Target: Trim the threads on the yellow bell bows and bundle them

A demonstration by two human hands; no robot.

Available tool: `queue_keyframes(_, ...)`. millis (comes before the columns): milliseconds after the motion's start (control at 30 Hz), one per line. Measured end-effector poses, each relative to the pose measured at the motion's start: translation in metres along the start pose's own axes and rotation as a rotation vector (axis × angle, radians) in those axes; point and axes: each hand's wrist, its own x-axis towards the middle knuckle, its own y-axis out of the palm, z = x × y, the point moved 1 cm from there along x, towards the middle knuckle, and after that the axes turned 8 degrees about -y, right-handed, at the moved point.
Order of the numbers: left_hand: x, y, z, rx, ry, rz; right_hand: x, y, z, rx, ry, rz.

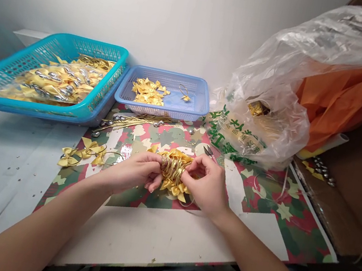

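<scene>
Between my two hands is a bundle of gold wire rings [174,168] with yellow ribbon bows [174,189] around it, just over the patterned table cover. My left hand [141,170] is closed on the bundle's left end, its fingers curled. At the right end, my right hand [205,184] pinches with thumb and forefinger against the gold wire. Whether a single strand is between those fingertips is too small to tell. Left of my left hand lie a few loose yellow bows [92,150] with wire loops and silver beads. Small scissors [209,151] show their tips behind my right hand.
A turquoise basket [101,98] at back left holds bagged bows and silver beads. Beside it, a blue basket [160,112] contains yellow bows. Gold wires [134,122] and beads lie before it. A plastic bag [254,134] and orange bag [345,99] stand at right.
</scene>
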Motion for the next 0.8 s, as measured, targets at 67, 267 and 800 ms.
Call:
queue_keyframes(67,0.000,-0.002,0.000,-0.005,-0.005,0.023,0.000,0.000,-0.002,-0.004,0.000,0.007)
queue_keyframes(267,0.002,-0.005,0.002,0.020,-0.003,0.030,0.002,0.000,-0.007,-0.074,-0.106,0.040)
queue_keyframes(800,-0.004,-0.010,-0.003,0.292,-0.019,0.029,0.005,0.007,-0.015,-0.081,-0.140,0.016)
